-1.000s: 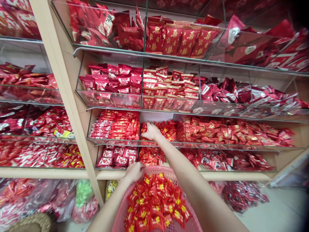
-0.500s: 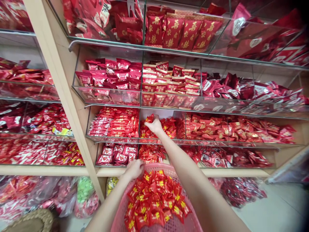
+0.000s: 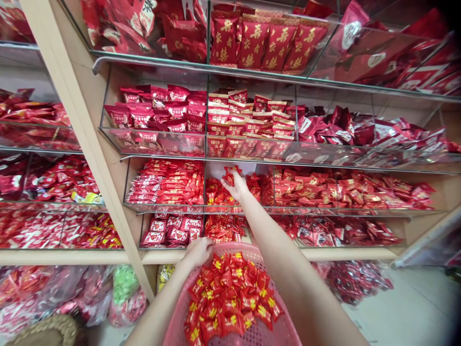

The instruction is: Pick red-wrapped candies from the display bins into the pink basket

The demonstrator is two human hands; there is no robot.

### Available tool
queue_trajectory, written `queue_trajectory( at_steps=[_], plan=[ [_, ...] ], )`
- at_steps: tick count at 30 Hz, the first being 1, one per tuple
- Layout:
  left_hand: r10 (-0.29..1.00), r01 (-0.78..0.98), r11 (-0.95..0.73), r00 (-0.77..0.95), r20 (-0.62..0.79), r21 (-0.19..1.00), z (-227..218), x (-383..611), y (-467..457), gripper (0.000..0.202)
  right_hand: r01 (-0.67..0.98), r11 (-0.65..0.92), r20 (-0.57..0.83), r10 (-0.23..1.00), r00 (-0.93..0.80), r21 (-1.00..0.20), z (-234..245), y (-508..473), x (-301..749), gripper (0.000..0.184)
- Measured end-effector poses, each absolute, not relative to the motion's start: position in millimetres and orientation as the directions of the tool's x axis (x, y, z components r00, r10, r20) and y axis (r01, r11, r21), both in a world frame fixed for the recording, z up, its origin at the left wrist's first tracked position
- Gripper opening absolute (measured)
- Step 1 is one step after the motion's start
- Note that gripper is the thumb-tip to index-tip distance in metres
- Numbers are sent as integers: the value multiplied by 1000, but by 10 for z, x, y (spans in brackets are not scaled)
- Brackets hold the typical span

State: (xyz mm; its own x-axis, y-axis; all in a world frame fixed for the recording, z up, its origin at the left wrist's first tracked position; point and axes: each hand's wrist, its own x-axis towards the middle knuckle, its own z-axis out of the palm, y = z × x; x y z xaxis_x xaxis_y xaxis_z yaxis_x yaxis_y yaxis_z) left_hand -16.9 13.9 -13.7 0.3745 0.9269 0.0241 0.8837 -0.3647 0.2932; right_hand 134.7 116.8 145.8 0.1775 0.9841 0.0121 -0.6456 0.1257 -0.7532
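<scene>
My left hand (image 3: pixel 200 251) is closed over the far rim of a pink plastic basket (image 3: pixel 248 248). Inside the basket lies a heap of small red candies (image 3: pixel 232 300) with yellow print. My right hand (image 3: pixel 236 188) reaches into a glass-fronted shelf compartment, turned partly palm up. It holds a few red-wrapped candies (image 3: pixel 232 172) at its fingers; how many is hard to make out. Around it, more loose red candies (image 3: pixel 215 191) fill that compartment, part of them hidden behind the hand.
Clear glass dividers and a front lip (image 3: pixel 173 208) bound the compartments. Larger red packets (image 3: pixel 252 41) stand above. A slanted wooden post (image 3: pixel 77 129) rises at left. Plastic bags (image 3: pixel 91 286) and a woven round object (image 3: pixel 54 331) sit below, on the pale floor (image 3: pixel 418 302).
My right hand has shifted slightly right and turned more palm up, with the candies now lifted above the pile. My left hand stays on the basket rim. The view has shifted slightly.
</scene>
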Motion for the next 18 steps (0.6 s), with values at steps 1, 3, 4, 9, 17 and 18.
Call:
queue_trajectory(
  at_steps=[1,3,4,9,17,18],
  plan=[
    [927,884,-366,375,25,292,-134,-166,138,32,-665,124,2,983,181,-736,1464,1169,1359,28],
    [927,884,-364,374,21,294,-130,-161,134,33,-679,127,-18,979,202,-723,1473,1166,1381,28],
    [928,885,-360,371,19,295,-128,-158,133,33,-678,128,-28,976,214,-724,1475,1163,1390,29],
    [933,888,-347,359,17,303,-128,-158,125,33,-687,89,-113,963,244,-721,1445,1161,1412,34],
    [931,889,-351,364,9,295,-124,-159,119,34,-562,0,-96,985,141,-827,1501,1026,1424,31],
    [933,892,-345,360,4,292,-125,-157,121,34,-541,-1,-63,993,96,-841,1538,927,1437,30]
  ],
)
